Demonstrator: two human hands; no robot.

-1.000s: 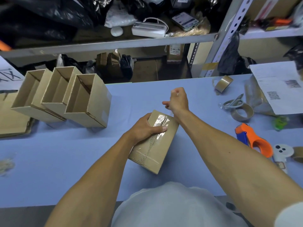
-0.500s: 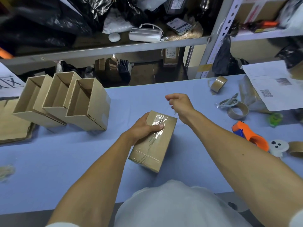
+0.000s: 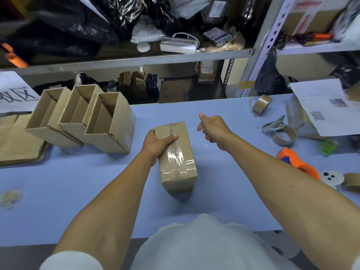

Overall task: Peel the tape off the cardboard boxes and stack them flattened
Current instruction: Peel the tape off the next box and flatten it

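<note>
A closed cardboard box (image 3: 178, 164) lies lengthwise on the blue table (image 3: 78, 191). Clear tape (image 3: 176, 159) still shines on its near half, while the far half looks matte. My left hand (image 3: 158, 142) grips the box's far left edge, thumb across the top. My right hand (image 3: 213, 127) hovers just right of the box with fingers curled and thumb out. A faint clear strip of peeled tape (image 3: 205, 145) glints under its fingers. Three open boxes (image 3: 81, 119) stand in a row at the left.
Flattened cardboard (image 3: 17, 141) lies at the far left. On the right are tape rolls (image 3: 284, 135), scissors (image 3: 273, 124), an orange tape dispenser (image 3: 298, 162) and printed paper (image 3: 327, 108). Cluttered shelves rise behind the table.
My right hand moved from above the box's far end out to the right and lower. The box turned from slanted to nearly straight away from me.
</note>
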